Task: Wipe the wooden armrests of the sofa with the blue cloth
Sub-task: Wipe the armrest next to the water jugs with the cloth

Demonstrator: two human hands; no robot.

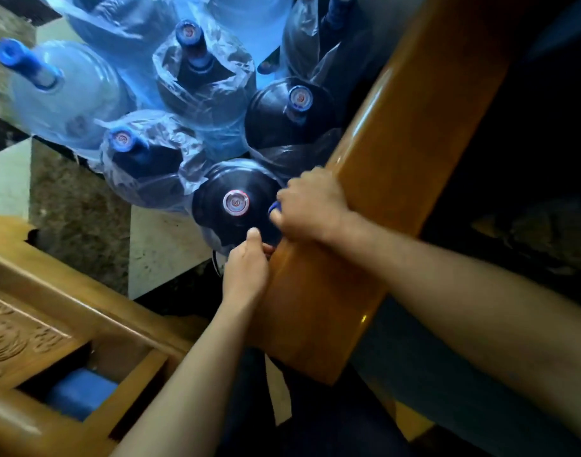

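My right hand (310,206) is curled over the outer edge of the wooden armrest (381,199), fingers wrapped down its far side and closed on the blue cloth (273,207). Only one small blue loop of that cloth shows, poking out under the knuckles on the side facing the bottles; the rest is hidden beneath my palm. My left hand (247,268) sits lower on the same edge, thumb up and fingers tucked against the wood, gripping the side of the armrest. The two hands are near each other but apart.

I see one armrest here, a long glossy orange-brown beam running diagonally from the bottom centre up to the top right. Just beside its left edge stands a cluster of large water bottles (236,202): I count seven caps, several of the bottles wrapped in clear plastic bags (203,90); the nearest dark one lies right by my hands. They stand on a stone-patterned floor (74,225). At the lower left is one carved wooden table (35,324) with one blue object (81,392) lying in its open compartment.
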